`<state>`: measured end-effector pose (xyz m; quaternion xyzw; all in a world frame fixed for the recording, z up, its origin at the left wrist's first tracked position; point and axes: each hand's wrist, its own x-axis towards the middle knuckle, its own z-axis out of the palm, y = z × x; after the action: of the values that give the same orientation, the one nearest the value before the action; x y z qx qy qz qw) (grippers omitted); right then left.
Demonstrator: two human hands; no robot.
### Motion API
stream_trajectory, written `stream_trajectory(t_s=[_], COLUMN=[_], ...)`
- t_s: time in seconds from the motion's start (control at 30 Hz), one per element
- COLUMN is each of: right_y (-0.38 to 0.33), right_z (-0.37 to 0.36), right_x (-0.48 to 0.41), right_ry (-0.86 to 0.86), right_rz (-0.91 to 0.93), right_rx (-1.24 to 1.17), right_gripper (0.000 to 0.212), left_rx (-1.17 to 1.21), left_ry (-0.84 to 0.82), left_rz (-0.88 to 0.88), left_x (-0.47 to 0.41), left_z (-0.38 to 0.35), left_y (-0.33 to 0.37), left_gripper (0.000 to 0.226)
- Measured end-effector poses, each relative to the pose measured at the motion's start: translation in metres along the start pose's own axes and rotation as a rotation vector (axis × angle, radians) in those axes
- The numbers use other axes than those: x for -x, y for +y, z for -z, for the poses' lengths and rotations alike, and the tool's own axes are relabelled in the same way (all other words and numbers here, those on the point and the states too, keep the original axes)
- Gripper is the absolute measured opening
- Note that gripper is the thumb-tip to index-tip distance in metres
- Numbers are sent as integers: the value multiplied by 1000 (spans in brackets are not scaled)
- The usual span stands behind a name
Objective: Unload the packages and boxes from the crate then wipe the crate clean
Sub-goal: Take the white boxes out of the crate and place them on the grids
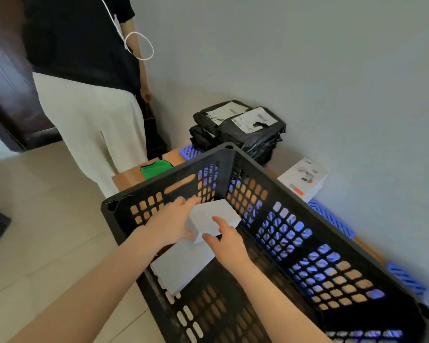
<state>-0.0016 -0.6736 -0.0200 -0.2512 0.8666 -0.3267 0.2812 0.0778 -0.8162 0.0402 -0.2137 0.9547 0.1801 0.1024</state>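
Note:
A black perforated plastic crate (pixel 295 194) fills the lower middle of the head view. Inside it, both of my hands hold a small white box (pixel 208 215): my left hand (pixel 169 222) grips its left side, and my right hand (pixel 227 240) pinches its near right edge. Under the held box, a larger flat white box (pixel 181 268) leans against the crate's left wall. Black plastic packages with white labels (pixel 243 129) are stacked outside the crate by the wall. A white printed box (pixel 304 178) lies to their right.
A person in a black top and pale skirt (pixel 89 115) stands at the left, close to the crate's far corner. A green cloth (pixel 156 168) lies on a brown surface behind the crate. Blue perforated plastic (pixel 332 219) runs along the wall. Tiled floor lies at the left.

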Motion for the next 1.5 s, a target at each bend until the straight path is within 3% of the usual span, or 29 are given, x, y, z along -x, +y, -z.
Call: stream_trajectory(t_s=[0.2, 0.3, 0.5, 0.8, 0.93, 1.1, 1.23, 1.5], right_y=[5, 6, 10, 15, 21, 22, 15, 2], right_z=[-29, -42, -63, -64, -55, -38, -16, 48], right_x=[-33, -41, -46, -48, -37, -14, 4, 49], right_ry=[-55, -38, 68, 69, 105, 201, 252, 274], right_rz=[-113, -141, -115, -93, 5, 284, 405, 544], right_rx=[52, 90, 175, 126, 192, 205, 139, 121], right_gripper=[88, 96, 99, 95, 96, 101, 94, 92], left_rx=[132, 143, 132, 102, 96, 116, 260, 510], left_ry=[-97, -59, -26, -45, -62, -101, -110, 219], left_rz=[19, 20, 24, 18, 7, -6, -64, -198], left_x=[-22, -26, -25, -27, -28, -28, -22, 24], left_z=[0, 3, 2, 0, 0, 0, 0, 10], left_y=[-17, -18, -17, -20, -21, -21, -17, 19], left_gripper=[93, 88, 82, 79, 82, 90, 103, 92])
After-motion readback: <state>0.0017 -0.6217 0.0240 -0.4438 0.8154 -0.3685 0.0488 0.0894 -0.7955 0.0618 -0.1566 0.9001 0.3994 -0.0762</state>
